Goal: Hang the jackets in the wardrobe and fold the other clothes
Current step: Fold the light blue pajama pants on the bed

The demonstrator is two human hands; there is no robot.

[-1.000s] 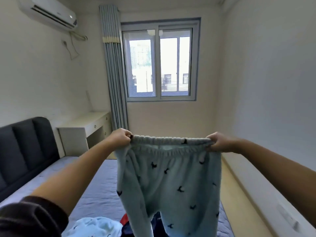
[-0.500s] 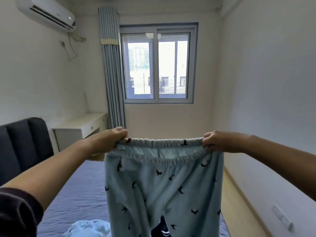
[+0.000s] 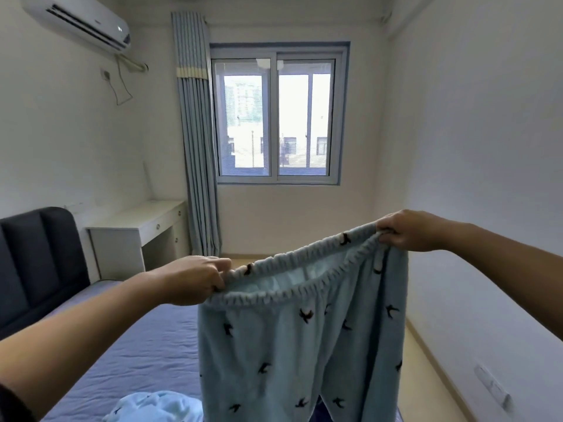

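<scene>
— How did the arms sit?

— Both were stretched forward. The left hand (image 3: 195,278) was lower, over the bed (image 3: 137,345); the right hand (image 3: 405,229) was higher and off toward the wall.

— And the fingers?

— Clenched on cloth. The left fingers (image 3: 221,268) pinched one end of the waistband (image 3: 304,254) of the pale blue trousers (image 3: 298,345), and the right fingers (image 3: 385,236) gripped the other end.

— Which way did the trousers point?

— Waist up, legs hanging straight down out of view, so the long axis ran top to bottom. The waistband slanted, rising toward the right hand, and gaped open between the hands.

— Where were they?

— In the air above the bed, near a crumpled blue garment (image 3: 155,406) lying on it.
</scene>
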